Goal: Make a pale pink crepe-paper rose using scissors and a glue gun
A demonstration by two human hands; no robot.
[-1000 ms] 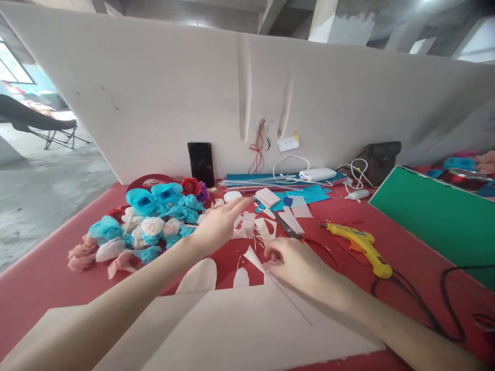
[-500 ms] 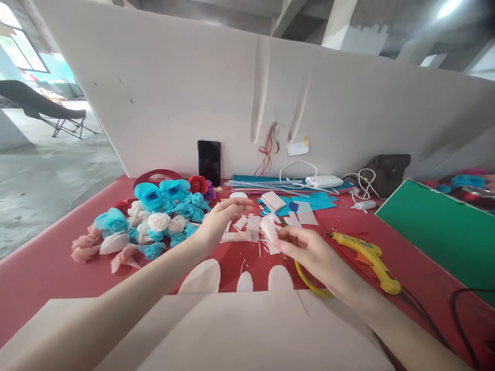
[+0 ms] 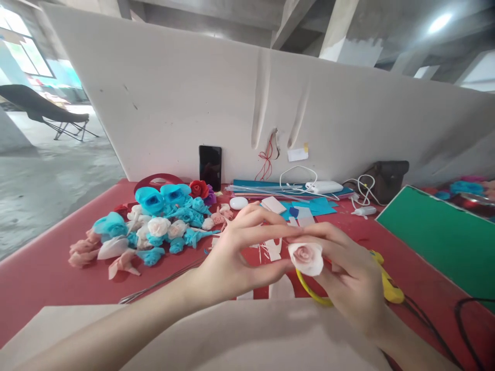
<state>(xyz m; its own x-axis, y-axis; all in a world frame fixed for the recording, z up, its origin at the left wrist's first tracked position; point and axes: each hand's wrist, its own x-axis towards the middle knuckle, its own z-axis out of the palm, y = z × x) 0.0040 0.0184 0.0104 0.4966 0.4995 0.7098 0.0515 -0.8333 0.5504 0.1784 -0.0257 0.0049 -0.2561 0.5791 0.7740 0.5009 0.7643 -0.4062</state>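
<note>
The rose (image 3: pixel 305 258) is pale pink, fading to near white outward. The bench (image 3: pixel 42 278) is red, the board (image 3: pixel 441 247) green.

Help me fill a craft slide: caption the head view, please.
Left hand and right hand meet at a pale rose above a red table, near heaped blue, white and pink flowers.
</note>
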